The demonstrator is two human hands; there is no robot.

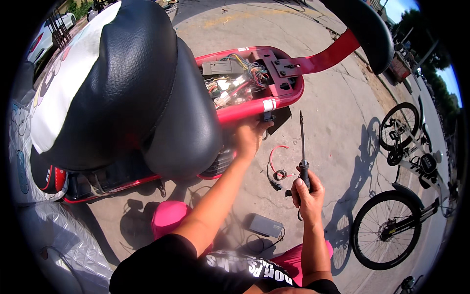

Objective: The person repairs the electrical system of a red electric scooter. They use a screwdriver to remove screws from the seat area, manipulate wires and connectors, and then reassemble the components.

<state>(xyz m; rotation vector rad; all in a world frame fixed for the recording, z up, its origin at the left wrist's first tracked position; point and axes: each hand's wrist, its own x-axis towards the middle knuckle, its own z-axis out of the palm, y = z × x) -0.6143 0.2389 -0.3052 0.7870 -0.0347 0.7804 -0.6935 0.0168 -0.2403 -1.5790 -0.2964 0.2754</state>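
Pictured from above on sunlit, cracked concrete (pixel 338 122): a red-framed scooter (pixel 247 111), large across the upper left and middle, with a bulky black seat (pixel 196 125) and a compartment at the end of the frame lying open over tangled coloured wires (pixel 257 73). Standing off to the right, a white bicycle (pixel 429 164). Reaching in from the lower edge, two arms, bare below short black sleeves: the left stretched long and slanting up to the right past a pink-clad knee (pixel 169 215), the right shorter in view, forearm almost vertical. Tucked close under the scooter's red rail, the left hand (pixel 248 137), thumb pointing right, just beside a small dark fitting (pixel 268 116); fingers partly hidden, so impossible to tell whether grasping it or only touching. Held well apart from the scooter, the right hand (pixel 309 198), fingers wrapped firmly around the black handle of a long, thin-shafted tool (pixel 304 165), thumb laid along the grip, tip pointing away from the body. Lying on the concrete between the forearms, a grey box (pixel 266 225) beside a dark cord. Resting just left of the right hand, a curved pinkish-red wire (pixel 272 159), and near its lower end a black plug (pixel 276 186).
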